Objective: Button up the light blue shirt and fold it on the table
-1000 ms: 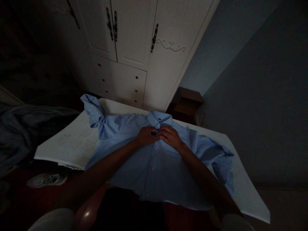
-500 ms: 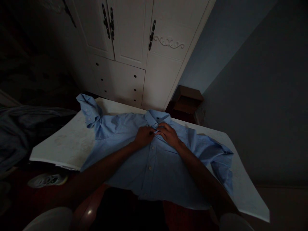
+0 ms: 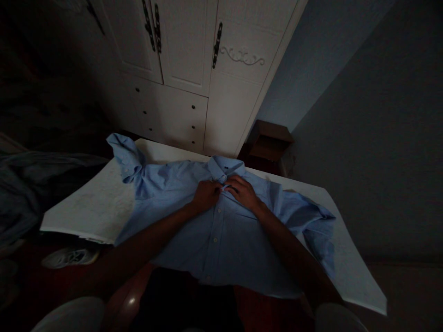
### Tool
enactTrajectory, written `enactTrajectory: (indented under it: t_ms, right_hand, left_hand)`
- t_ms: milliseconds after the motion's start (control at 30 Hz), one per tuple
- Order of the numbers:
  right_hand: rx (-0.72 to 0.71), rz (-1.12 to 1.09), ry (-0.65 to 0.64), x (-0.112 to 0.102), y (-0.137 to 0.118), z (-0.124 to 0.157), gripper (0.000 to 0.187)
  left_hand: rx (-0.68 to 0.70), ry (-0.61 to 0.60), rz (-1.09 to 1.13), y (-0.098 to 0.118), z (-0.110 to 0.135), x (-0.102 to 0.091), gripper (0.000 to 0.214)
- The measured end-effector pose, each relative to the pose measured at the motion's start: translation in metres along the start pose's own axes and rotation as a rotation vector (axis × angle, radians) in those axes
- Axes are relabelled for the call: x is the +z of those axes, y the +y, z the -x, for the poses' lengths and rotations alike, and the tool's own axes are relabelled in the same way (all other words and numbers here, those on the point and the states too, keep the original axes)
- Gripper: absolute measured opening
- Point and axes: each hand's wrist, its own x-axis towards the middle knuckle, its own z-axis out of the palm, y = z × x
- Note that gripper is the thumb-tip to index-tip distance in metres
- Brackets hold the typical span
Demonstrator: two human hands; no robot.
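A light blue button-up shirt (image 3: 194, 230) lies front side up on a white table (image 3: 93, 203), collar at the far side, sleeves crumpled to the left and right. My left hand (image 3: 206, 196) and my right hand (image 3: 244, 191) meet at the placket just below the collar. Both pinch the fabric at the upper button, fingers curled on the shirt front. My forearms rest across the shirt's body.
A white wardrobe (image 3: 194, 74) with drawers and dark handles stands behind the table. A brown wooden stand (image 3: 268, 143) sits to its right by the blue wall. Dark bedding (image 3: 38, 184) lies at the left, and a light shoe (image 3: 69, 257) on the floor below.
My hands stay at the upper placket with only small finger movement. The view has shifted slightly, so the shirt and table sit a little lower-left.
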Motion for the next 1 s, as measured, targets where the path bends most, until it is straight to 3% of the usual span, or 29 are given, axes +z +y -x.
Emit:
enactTrajectory:
  t_ms: [267,433,500,600,667,800,1000]
  right_hand:
    - [0.078,0.044,0.044,0.001,-0.003,0.001,0.027]
    - [0.299,-0.180,0.150,-0.013,-0.013,-0.008,0.021]
    - [0.490,-0.416,0.025,-0.023,-0.016,-0.013,0.026]
    - [0.742,-0.775,-0.277,-0.033,-0.020,-0.018,0.025]
    - [0.848,-0.907,-0.346,-0.034,-0.022,-0.018,0.021]
    - [0.989,-1.032,-0.277,-0.025,-0.026,-0.017,0.017]
    - [1.080,-1.114,-0.162,-0.017,-0.034,-0.017,0.013]
  left_hand:
    - [-0.060,0.004,0.052,0.000,0.000,0.000,0.023]
    - [-0.100,0.046,0.134,0.001,0.001,-0.001,0.021]
    - [-0.116,0.062,0.179,0.001,0.001,-0.001,0.022]
    - [-0.130,0.084,0.249,0.000,0.002,0.001,0.021]
    - [-0.140,0.100,0.294,-0.001,0.002,0.002,0.019]
    - [-0.142,0.113,0.346,-0.001,0.003,0.002,0.018]
    - [-0.113,0.111,0.298,0.000,0.003,0.002,0.020]
